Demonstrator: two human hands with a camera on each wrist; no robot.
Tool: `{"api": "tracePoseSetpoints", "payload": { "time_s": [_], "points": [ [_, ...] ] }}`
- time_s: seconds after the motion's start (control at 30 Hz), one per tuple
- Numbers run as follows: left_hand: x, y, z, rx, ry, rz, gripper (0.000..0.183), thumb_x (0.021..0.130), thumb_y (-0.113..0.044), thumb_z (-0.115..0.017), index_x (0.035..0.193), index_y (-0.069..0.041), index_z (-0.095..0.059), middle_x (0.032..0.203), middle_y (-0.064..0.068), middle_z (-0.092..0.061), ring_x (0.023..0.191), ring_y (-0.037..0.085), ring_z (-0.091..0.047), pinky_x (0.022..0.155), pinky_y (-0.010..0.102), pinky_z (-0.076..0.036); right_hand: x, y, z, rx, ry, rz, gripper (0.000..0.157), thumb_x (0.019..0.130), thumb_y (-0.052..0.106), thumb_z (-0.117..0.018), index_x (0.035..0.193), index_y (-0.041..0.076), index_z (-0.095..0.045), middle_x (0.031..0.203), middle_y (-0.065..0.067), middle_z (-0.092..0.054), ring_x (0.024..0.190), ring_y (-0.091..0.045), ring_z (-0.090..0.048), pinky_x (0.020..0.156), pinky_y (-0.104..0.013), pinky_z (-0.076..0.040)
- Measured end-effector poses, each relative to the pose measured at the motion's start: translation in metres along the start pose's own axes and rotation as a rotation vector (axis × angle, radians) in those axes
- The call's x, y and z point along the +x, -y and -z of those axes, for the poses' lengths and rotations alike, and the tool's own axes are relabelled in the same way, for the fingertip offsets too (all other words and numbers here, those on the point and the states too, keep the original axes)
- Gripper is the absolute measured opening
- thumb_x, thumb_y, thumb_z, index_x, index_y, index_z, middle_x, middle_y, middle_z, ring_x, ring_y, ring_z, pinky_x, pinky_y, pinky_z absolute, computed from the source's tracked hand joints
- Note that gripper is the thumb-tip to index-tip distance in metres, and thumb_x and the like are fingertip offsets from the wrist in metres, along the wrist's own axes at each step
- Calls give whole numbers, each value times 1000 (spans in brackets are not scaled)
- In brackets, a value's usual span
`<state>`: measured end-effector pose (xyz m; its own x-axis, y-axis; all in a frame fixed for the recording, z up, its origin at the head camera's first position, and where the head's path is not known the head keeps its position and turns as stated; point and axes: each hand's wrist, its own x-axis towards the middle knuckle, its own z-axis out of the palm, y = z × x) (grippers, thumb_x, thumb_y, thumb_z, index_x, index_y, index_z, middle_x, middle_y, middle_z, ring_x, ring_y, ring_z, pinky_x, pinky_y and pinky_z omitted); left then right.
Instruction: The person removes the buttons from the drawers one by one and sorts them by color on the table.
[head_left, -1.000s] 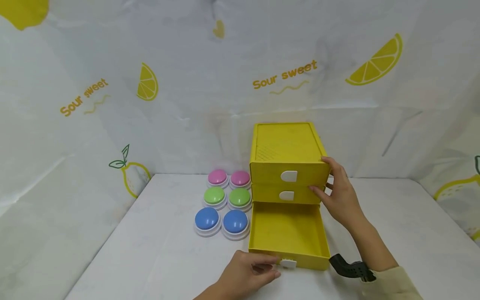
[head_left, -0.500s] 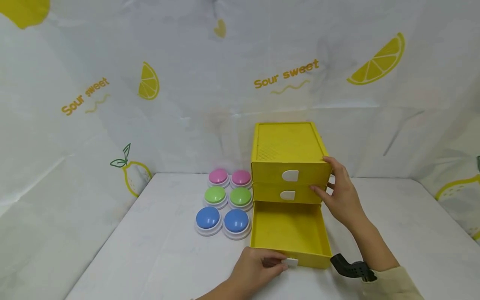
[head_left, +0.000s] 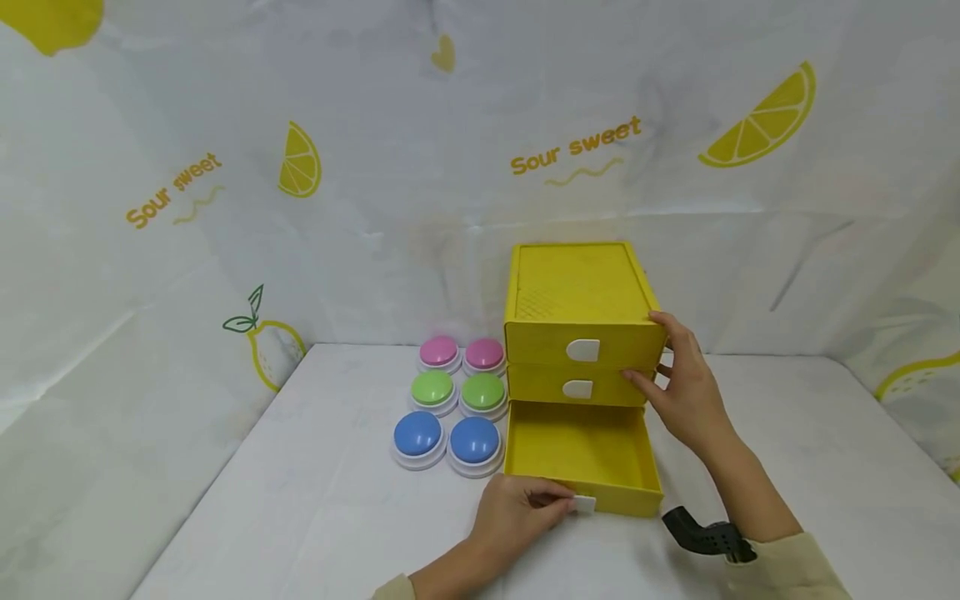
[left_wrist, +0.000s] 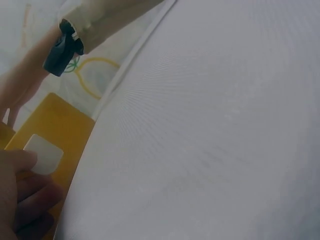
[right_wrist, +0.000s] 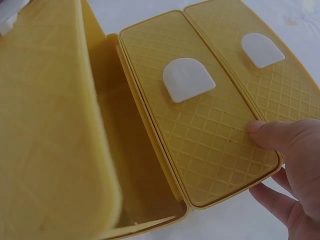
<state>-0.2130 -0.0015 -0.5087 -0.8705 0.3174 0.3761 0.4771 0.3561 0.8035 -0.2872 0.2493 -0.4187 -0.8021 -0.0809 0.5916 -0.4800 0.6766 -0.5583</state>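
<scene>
A yellow three-tier drawer unit (head_left: 581, 283) stands on the white table. Its bottom drawer (head_left: 626, 502) is pulled out and bare inside, while the upper two drawers are closed. My left hand (head_left: 516, 515) pinches the white tab (head_left: 585, 503) on the bottom drawer's front; the left wrist view shows thumb and fingers at that tab (left_wrist: 47, 155). At the unit's right side, my right hand (head_left: 688, 404) grips the edge. In the right wrist view its thumb (right_wrist: 272, 134) presses the middle drawer's front (right_wrist: 200, 135), with fingers behind the side.
Left of the unit are several round push buttons on white bases: pink (head_left: 438, 350), green (head_left: 432, 387) and blue (head_left: 474, 440), in paired rows. The rightmost ones sit close beside the unit. A white lemon-print cloth (head_left: 390, 183) hangs behind. A black wrist device (head_left: 705, 533) sits on my right forearm.
My left hand has moved right onto the tab and taken hold of it. The bottom drawer has slid partway inward with that hand. The right hand keeps its grip on the unit.
</scene>
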Motion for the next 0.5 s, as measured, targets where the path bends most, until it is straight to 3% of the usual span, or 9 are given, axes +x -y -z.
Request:
{"api": "tracePoseSetpoints", "payload": {
  "time_s": [0.5],
  "points": [
    [17,8,-5,73,-36,-26,5,85,-17,-82,90,-16,-83,83,-4,-80,70,-13,-63,62,8,-53,0,1,-1,3,9,-15,92,86,-3,-76,157,17,-21,146,-30,-38,124,-50,-49,86,-66,-53]
  ]
}}
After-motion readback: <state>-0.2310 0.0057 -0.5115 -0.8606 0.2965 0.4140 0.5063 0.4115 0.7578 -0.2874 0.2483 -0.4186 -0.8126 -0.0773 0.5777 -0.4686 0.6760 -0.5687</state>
